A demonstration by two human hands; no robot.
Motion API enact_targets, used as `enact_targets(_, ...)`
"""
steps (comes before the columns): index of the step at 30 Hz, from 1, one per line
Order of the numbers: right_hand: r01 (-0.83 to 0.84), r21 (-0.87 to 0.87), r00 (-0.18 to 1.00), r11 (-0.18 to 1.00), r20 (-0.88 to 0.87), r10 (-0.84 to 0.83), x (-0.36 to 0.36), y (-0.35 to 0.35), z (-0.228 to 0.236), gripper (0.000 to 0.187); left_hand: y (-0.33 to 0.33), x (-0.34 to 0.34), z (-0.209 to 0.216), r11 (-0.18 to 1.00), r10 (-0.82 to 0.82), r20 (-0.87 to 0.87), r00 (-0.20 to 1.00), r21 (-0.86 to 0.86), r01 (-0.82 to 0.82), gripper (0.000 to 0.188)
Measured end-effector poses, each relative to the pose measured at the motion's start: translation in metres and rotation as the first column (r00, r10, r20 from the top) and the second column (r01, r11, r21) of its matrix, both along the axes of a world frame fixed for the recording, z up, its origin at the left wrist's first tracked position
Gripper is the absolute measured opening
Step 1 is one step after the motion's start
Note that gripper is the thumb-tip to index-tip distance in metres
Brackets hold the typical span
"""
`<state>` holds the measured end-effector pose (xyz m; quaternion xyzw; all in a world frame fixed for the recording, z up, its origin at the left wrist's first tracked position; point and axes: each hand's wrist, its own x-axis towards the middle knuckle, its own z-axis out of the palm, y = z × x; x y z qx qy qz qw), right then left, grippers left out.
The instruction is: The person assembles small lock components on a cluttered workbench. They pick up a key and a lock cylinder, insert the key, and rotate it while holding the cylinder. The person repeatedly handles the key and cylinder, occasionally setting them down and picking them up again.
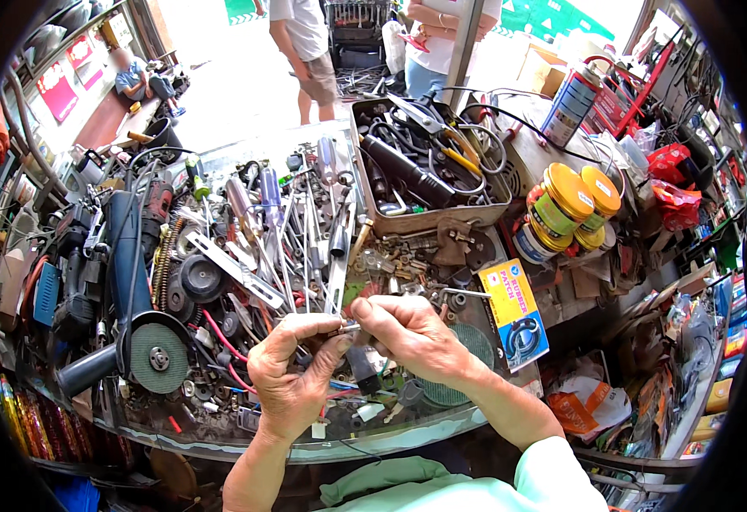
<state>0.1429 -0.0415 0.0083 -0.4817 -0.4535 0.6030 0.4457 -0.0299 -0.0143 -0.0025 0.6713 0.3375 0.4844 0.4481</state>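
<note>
The left hand pinches a small metal part over the cluttered surface; the right hand curls against it, its grip hidden from me. A grinder lies to the left.

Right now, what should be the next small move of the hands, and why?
Perhaps steady the small metallic piece in the left hand before moving the right hand away: both meet at it, above crowded loose parts, where it could easily get lost if dropped.

Two hands, one blue grinder — one yellow-blue box, three bystanders
</note>
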Motion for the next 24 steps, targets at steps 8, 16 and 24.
enact_targets(8,0.013,0.089,0.999,0.996,-0.037,-0.010,0.001,-0.001,0.003,0.027,-0.003,0.005,0.003,0.997,0.057,0.041,0.998,-0.055,-0.055,0.018)
enact_targets(16,0.019,0.085,0.996,0.996,-0.094,-0.011,0.001,0.001,-0.010,0.022,-0.002,0.005,-0.002,0.998,0.067,0.005,0.998,0.002,-0.067,0.017)
enact_targets(24,-0.052,-0.005,0.997,0.999,-0.057,0.051,0.005,-0.001,-0.013,0.021,-0.003,0.004,-0.003,0.998,0.064,0.005,0.998,-0.010,-0.064,0.015)
